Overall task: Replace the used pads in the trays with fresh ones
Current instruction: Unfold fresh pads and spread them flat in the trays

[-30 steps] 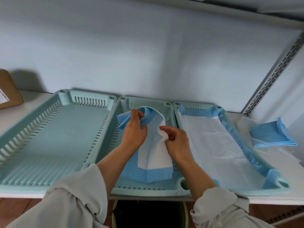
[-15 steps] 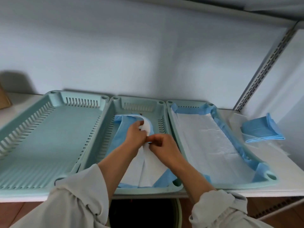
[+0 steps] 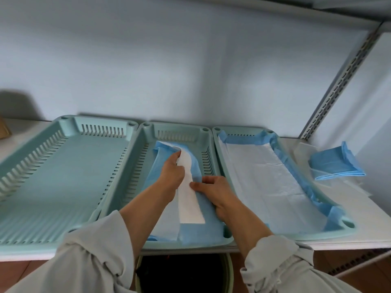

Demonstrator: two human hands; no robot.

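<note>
Three pale green trays stand side by side on a white shelf. In the middle tray (image 3: 146,136) lies a partly unfolded blue-and-white pad (image 3: 190,204). My left hand (image 3: 171,174) pinches a white fold of it near the far end. My right hand (image 3: 215,189) grips the blue layer at the pad's right side, thumb on the white strip. The right tray (image 3: 218,132) holds a spread pad (image 3: 264,182), white with blue edges turned up along the walls. The left tray (image 3: 63,170) holds no pad.
A folded blue pad (image 3: 336,166) lies on the shelf to the right of the trays, beside a slotted metal upright (image 3: 338,81). A bin with a dark inside (image 3: 182,271) stands below the shelf edge. A brown box corner (image 3: 4,130) shows at far left.
The pad, held up and bunched a second ago, has been lowered into the middle tray and opened along its length. My hands have moved apart, the left farther back, the right nearer.
</note>
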